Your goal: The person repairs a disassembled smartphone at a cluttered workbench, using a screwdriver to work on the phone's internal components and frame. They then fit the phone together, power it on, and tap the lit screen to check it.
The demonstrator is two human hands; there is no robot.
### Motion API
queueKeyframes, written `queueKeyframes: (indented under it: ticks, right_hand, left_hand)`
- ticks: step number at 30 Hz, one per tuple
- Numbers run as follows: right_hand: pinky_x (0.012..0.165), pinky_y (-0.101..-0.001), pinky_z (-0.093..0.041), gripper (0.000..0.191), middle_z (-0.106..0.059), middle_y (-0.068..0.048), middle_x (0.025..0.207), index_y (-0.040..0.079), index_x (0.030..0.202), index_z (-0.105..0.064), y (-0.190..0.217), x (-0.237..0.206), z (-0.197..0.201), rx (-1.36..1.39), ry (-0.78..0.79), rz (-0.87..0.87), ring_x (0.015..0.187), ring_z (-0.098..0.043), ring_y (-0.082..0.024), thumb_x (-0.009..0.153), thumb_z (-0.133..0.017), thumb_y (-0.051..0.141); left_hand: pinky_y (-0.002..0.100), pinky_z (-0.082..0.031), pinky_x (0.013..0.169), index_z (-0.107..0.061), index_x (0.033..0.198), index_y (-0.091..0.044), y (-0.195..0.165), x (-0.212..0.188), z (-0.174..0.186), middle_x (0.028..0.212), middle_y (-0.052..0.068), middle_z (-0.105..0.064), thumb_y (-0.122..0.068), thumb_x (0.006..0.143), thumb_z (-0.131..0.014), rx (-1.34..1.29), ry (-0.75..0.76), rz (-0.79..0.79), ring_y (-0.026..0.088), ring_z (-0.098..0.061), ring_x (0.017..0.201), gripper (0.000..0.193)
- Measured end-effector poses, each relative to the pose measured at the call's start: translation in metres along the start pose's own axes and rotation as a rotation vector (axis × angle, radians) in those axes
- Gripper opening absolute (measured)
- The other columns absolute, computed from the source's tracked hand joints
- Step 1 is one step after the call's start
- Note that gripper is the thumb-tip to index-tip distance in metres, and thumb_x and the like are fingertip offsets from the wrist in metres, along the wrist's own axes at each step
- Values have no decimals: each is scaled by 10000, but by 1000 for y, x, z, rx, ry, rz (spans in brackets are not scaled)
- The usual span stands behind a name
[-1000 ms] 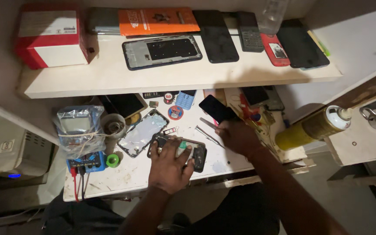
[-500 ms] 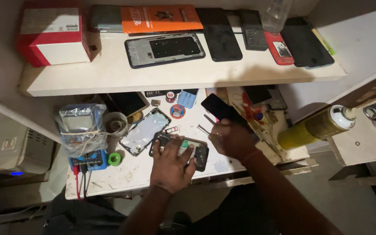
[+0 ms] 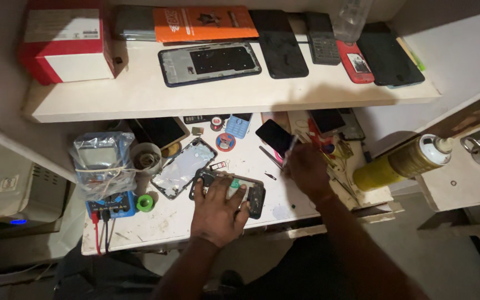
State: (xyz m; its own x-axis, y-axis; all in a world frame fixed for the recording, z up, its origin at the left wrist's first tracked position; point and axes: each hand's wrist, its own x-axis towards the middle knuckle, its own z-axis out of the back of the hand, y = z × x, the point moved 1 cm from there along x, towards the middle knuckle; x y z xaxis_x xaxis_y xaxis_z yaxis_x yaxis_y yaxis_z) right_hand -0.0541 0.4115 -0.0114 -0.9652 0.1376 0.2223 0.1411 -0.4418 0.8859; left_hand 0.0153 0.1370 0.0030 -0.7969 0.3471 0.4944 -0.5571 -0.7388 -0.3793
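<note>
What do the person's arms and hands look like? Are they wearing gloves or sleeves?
No gloves: both hands are bare. The left hand and the right hand show no rings that I can make out, and no watch or band shows at either wrist. Both forearms are bare too, with no sleeves in view as far as the bottom of the picture. The light is dim, so tiny details could be missed.

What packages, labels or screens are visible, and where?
Red-and-white box: shelf, far left, rectangular.
Orange flat package: shelf back, centre.
Dark phone screen: bench, beside the right hand, tilted.
Opened phone: bench, under the left hand.
Yellow spray can: right, lying.
</note>
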Motion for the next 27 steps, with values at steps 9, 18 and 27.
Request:
queueKeyframes:
  ticks: [9, 18, 27]
  right_hand:
    - [849, -400, -550, 148, -618, -89, 1049, 65, 946, -659, 20, -11, -21, -376, -267, 509, 979, -620, -234, 841, -758, 101]
    - [741, -383, -558, 187, -598, -170, 1048, 27, 794, -628, 47, -8, -26, -644, -4, 454, 885, -628, -256, 959, -648, 112]
    - [810, -361, -588, 259, -634, -174, 1065, 37, 1119, -509, 30, -5, -23, -449, -50, 304, 932, -682, -241, 935, -682, 96]
  left_hand:
    - [696, -214, 1131, -741, 1222, -128, 0, 0, 0, 1350, 193, -581, -369, 906, -613, 18, 53, 2, 340, -471, 1365, 418]
    - [692, -212, 1131, -747, 1214, -131, 1, 1, 0, 1352, 208, -577, -368, 899, -614, -9, 57, 16, 346, -467, 1363, 416]
    - [689, -212, 1131, -736, 1224, -134, 2, 0, -1, 1361, 198, -582, -371, 919, -598, 19, 36, 0, 337, -456, 1391, 410]
